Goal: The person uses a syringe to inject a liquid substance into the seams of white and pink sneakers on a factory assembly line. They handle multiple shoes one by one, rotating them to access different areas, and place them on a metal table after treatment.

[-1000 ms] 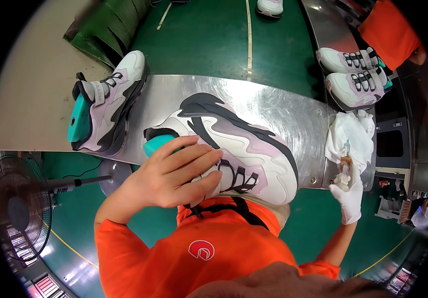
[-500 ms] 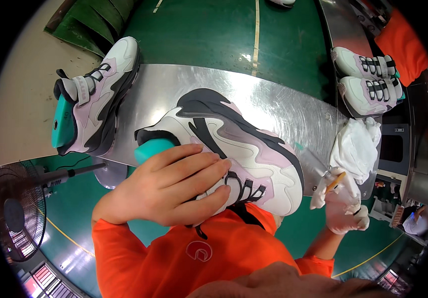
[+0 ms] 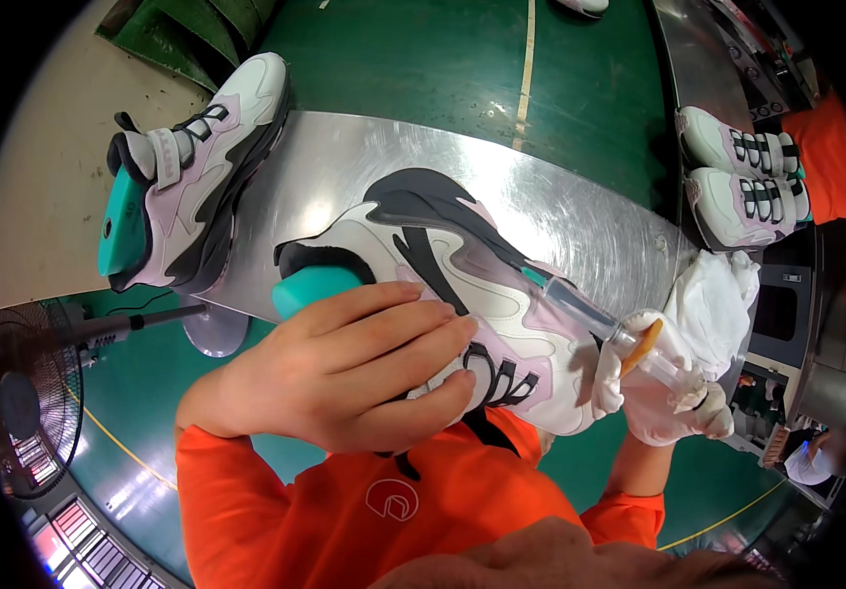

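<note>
A white, pink and black sneaker with a teal last in its opening lies on its side on the steel table. My bare left hand grips its heel and lace side. My right hand, in a white glove, holds a clear syringe-like applicator whose teal tip touches the sneaker's upper.
A second matching sneaker on a teal last stands at the table's left end. A white cloth lies at the right edge. Two more sneakers sit on a far-right bench beside a person in orange. A fan stands lower left.
My right hand has come up from beside the cloth and brought the applicator's tip onto the sneaker. My left hand keeps its grip; the view has moved closer.
</note>
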{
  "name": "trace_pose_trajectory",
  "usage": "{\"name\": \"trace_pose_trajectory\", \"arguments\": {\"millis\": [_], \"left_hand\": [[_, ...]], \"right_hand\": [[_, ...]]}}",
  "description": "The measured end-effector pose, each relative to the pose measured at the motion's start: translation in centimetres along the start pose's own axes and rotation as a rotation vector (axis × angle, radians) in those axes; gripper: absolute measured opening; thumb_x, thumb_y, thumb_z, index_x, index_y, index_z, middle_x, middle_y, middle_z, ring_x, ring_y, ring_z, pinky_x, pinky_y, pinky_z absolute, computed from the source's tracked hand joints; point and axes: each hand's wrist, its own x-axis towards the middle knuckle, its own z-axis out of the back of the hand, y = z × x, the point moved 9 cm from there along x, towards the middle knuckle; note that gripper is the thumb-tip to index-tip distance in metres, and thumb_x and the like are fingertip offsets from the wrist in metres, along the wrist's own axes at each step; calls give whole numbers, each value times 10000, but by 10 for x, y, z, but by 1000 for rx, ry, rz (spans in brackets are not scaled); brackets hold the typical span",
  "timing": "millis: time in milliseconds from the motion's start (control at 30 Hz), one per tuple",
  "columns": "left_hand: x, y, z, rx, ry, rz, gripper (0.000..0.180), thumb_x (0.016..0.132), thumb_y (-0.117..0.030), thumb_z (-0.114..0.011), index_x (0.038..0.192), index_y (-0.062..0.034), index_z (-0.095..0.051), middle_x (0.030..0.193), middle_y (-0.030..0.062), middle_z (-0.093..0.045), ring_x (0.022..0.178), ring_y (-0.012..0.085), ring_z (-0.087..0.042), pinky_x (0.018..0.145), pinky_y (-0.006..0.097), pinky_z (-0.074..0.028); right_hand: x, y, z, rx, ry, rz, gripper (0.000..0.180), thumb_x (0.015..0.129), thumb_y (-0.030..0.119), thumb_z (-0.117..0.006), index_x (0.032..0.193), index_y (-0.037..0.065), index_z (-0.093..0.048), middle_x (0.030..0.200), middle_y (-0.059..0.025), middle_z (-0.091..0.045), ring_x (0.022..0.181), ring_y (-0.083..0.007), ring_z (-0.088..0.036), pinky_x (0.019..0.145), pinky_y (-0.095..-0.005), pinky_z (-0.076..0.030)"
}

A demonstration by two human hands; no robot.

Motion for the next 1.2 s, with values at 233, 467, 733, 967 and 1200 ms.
{"name": "trace_pose_trajectory", "arguments": {"millis": [233,467,733,967,1200], "left_hand": [[-1,1,-1,-2,-1,-10,187,776,-134,-695,955,-144,-642,1112,97,-701,975,246,-662,819,369,-560],[0,0,0,-4,-3,13,231,748,-115,-714,966,-145,-643,1121,94,-699,974,245,-664,829,373,-564],[0,0,0,-2,17,11,220,759,-109,-709,965,-146,-644,1119,93,-701,976,250,-668,837,387,-573],[1,-2,1,17,28,16,138,819,-136,-664,956,-145,-649,1107,87,-708,972,260,-682,857,397,-570],[4,-2,-3,48,66,30,143,785,-149,-660,928,-140,-667,1091,74,-718,1021,285,-689,869,405,-563]], "right_hand": [[0,3,-2,-38,-6,-28,1038,622,571,-747,1334,-122,-444,957,-258,-595,713,-294,-590,678,-416,-493],[-9,18,-2,-133,-34,-43,1094,568,578,-778,1337,-124,-443,977,-260,-599,727,-285,-593,698,-423,-501],[-22,39,-2,-236,-63,-51,1139,522,558,-808,1332,-148,-433,1001,-266,-603,735,-280,-604,699,-402,-507],[-33,49,-5,-286,-76,-59,1167,491,527,-831,1324,-180,-420,1023,-273,-606,739,-278,-617,687,-370,-510],[-56,55,0,-305,-108,-41,1197,460,495,-854,1316,-212,-407,1044,-281,-609,742,-277,-631,676,-338,-513]]}}
